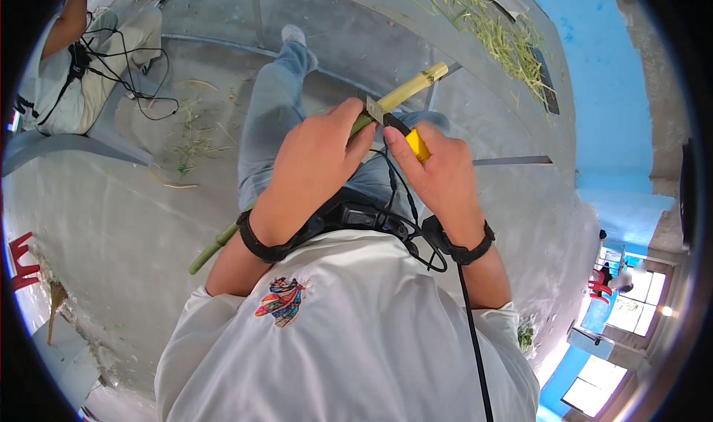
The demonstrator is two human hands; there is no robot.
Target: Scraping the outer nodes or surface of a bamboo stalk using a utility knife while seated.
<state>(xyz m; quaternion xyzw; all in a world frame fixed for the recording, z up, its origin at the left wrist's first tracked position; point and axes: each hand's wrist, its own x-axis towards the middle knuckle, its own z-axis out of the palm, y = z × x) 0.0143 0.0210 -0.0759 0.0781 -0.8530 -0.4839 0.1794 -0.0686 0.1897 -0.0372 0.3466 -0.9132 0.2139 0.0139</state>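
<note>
A long green bamboo stalk (412,88) runs slantwise across my lap. Its far end is pale and stripped, while the near end stays green and passes under my left forearm. My left hand (316,158) is wrapped round its middle. In my right hand (443,171) is a black and yellow utility knife (417,146). The knife's blade rests against the stalk just beyond my left fingers, where the pale part begins. My thumbs are close to each other near the blade. Part of the knife's handle is hidden by my right fingers.
On the grey table (546,136) at the far right lie a heap of green shavings (494,32) and a dark flat strip (547,84). Shavings (197,136) litter the floor at left. A seated person (122,58) with black cables is at upper left. Black cables hang near my waist.
</note>
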